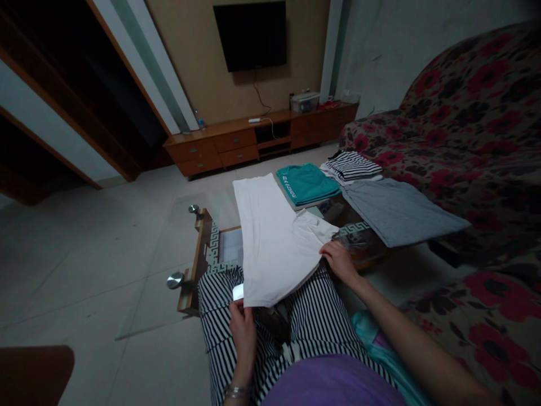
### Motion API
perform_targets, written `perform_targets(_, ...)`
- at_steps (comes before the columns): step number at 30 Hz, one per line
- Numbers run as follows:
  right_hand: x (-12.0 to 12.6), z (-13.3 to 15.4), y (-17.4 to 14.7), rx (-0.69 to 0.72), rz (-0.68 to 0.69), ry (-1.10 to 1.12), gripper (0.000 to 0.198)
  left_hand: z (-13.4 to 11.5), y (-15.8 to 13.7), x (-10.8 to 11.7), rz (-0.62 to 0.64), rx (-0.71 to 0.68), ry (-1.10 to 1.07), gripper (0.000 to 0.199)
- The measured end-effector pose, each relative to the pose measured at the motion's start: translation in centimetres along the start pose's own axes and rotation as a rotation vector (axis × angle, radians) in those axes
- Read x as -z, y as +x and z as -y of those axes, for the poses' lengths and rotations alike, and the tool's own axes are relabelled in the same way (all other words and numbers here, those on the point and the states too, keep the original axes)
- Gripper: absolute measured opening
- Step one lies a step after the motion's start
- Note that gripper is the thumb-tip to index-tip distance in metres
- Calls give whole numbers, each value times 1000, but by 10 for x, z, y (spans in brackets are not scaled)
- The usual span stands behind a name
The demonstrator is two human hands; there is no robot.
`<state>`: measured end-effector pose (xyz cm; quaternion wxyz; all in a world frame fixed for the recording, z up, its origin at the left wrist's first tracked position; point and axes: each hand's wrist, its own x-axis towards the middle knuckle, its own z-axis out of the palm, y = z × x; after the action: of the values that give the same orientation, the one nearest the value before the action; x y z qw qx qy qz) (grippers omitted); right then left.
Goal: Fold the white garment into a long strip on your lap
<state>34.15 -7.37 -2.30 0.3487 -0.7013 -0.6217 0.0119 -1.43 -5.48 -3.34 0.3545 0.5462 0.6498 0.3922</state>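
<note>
Head view looks down on a white garment (270, 242) spread half-folded over the glass surface (177, 237) and the striped lap. Its near edge hangs off the surface, so the underside is hidden, and the dim light blurs its seams. Beyond the fingers lie a folded teal shirt (306, 183), a striped stack (353, 165) and a grey garment (399, 211); to the right stands a flowered sofa (473, 129), and farther off a wooden cabinet (253, 141) under a dark television (251, 34). The left hand (243, 327) pinches the garment's near corner, fingers closed on the cloth. The right hand (340, 260) grips its right edge, fingers curled.
</note>
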Motion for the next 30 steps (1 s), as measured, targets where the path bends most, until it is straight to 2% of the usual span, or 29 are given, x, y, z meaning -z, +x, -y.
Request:
perform_targets(4, -6, -3, -2, -83, -43, 42, 16, -1, -8, -18, 60, 172, -259, 39)
perform_targets(8, -7, -1, -5, -60, -28, 51, 16, -13, -15, -30, 33, 304, -475, 45)
perform_targets(11, -5, -2, -6, -43, -47, 46, 16, -19, -19, -28, -9, 264, -487, 34)
perform_targets(14, -2, -6, -7, -38, -70, 12, 15, -13, -23, -20, -5, 212, -417, 25)
perform_targets(17, 1, -7, -7, -16, -17, -33, 18, 0, -28, -15, 57, 233, -393, 25)
perform_targets(20, 6, 1, -12, 21, -3, -63, 31, 6, -31, -11, 65, 271, -492, 27)
perform_targets(23, 10, 17, -22, 131, 27, -53, 46, -3, -29, -8, -33, 258, -561, 32)
perform_targets(25, 10, 29, -27, 225, 84, -30, 48, -15, -24, -8, -49, 245, -534, 38)
perform_targets(27, 8, 41, -31, 270, 117, -10, 42, -27, -18, -10, -4, 240, -476, 45)
perform_targets(30, -1, 55, -30, 247, 148, 11, 27, -37, -6, -9, 38, 214, -421, 46)
